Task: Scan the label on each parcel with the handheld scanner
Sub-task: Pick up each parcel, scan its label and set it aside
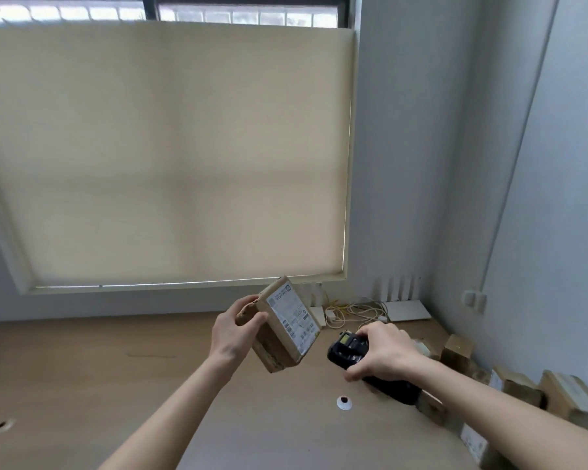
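Hands number two, both raised over the brown table (82, 368). At the far left of the table sits one small dark hole (3, 425). The left hand (233, 330) holds one parcel (282, 329) in the air, tilted, its fingers (252, 323) clamped on the box's torn left end, thumb in front. The parcel's single white label (294, 318) faces up and to the right, toward the scanner, with barcodes near its lower edge. Below and between the hands lies one white ring with a dark centre (344, 401) on the table. The right hand (384, 354) grips one black scanner (348, 352), fingers wrapped tight around its body, its small screen facing up and its head pointing left at the parcel, close to it but not touching. Behind the hands, against the wall, lie a tangle of white and yellow cables (353, 310) and one white router (406, 308) with four antennas. Along the right edge of the table runs a row of more parcels (457, 351), about six that I can count, some partly hidden by the right forearm and blurred. Behind everything, one beige blind (170, 154) covers most of the window.
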